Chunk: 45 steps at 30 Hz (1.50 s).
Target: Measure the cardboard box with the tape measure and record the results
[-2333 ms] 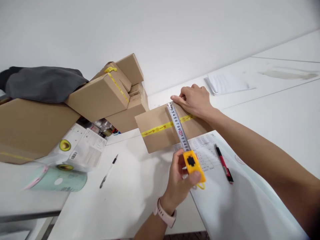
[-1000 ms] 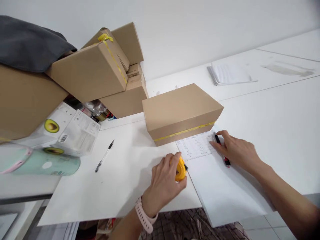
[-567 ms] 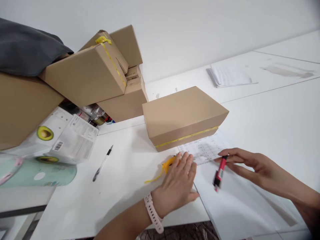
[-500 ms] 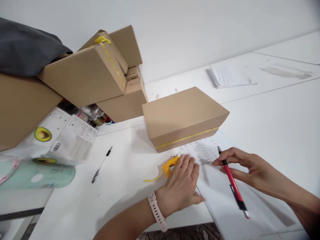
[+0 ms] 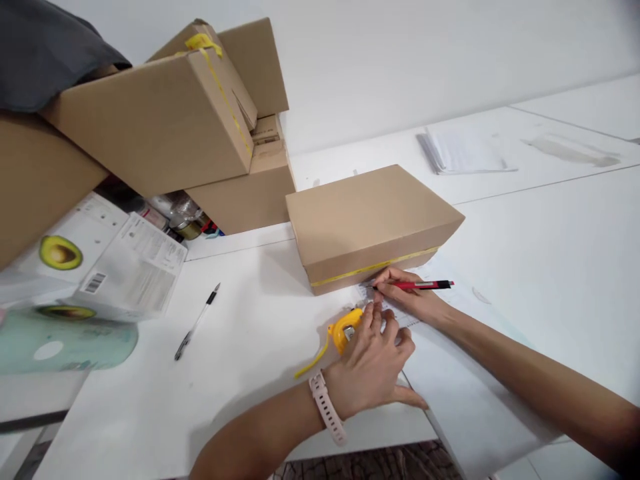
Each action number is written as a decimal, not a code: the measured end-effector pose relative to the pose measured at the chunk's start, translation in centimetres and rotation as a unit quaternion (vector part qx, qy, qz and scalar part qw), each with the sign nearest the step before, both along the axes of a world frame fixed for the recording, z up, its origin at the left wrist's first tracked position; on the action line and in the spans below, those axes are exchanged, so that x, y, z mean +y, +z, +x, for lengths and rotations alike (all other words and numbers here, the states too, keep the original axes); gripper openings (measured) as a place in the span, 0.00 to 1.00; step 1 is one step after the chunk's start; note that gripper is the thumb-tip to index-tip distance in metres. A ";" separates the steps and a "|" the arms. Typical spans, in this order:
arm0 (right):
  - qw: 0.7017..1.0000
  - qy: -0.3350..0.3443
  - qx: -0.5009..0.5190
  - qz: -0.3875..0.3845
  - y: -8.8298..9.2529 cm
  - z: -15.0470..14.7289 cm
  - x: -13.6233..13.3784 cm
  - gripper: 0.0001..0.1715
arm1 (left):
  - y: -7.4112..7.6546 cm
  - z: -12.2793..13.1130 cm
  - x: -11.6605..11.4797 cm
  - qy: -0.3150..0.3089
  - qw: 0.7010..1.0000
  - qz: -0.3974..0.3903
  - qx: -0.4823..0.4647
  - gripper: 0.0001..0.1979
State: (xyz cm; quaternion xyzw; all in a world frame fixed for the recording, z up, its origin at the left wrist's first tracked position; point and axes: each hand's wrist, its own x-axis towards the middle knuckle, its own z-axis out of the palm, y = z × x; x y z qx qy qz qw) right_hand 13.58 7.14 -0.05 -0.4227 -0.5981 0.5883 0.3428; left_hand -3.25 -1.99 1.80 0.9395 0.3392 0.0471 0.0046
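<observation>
Hands are both working low at the near edge of the white table (image 5: 550,227); the right hand (image 5: 407,297) is gripping a red pen (image 5: 425,285), fingers pinched together around the barrel, tip pointing left and resting on the printed sheet (image 5: 450,393) just in front of the taped cardboard box (image 5: 370,217) (its yellow tape band is running along the near face); the pen is lying nearly level, approx. parallel to the box's front edge. The left hand (image 5: 373,363), w/ a pale pink watch (image 5: 327,417) on the wrist, is pressing flat on the sheet's left edge, fingers spread and holding nothing; its fingertips are touching the yellow tape measure (image 5: 345,331), which is sitting on the table beside the sheet w/ its yellow strap trailing to the left. A black pen (image 5: 197,322) is lying well apart to the left; beyond it a white carton w/ an avocado picture (image 5: 95,263) is leaning over a mint-green object (image 5: 65,340); stacked cardboard boxes (image 5: 165,120) are piling up behind, a dark cloth (image 5: 45,47) draped over the top-left one. A paper stack (image 5: 463,152) is sitting far back on the right.
</observation>
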 end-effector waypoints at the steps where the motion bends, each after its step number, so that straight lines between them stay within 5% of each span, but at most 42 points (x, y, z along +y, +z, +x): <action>1: 1.000 -0.013 -0.009 0.016 -0.2 0.1 0.3 0.21 | 0.0 0.0 0.1 0.000 1.000 0.002 0.004 0.48; 8: 0.988 -0.089 -0.073 0.101 -0.4 0.2 0.2 0.18 | -0.1 0.5 0.3 0.008 0.999 0.024 0.028 0.40; 17: 0.984 -0.124 -0.106 0.073 -1.3 -0.6 -1.1 0.18 | -0.5 0.5 0.3 0.042 0.998 -0.014 0.033 0.54; 22: 0.975 -0.122 -0.140 0.123 -1.2 -0.7 -1.1 0.17 | -0.8 0.5 0.3 0.042 0.999 -0.005 0.028 0.53; 45: 0.972 -0.123 -0.166 0.110 -1.4 -0.7 -1.0 0.16 | -0.5 0.5 0.5 0.038 0.999 -0.001 0.038 0.53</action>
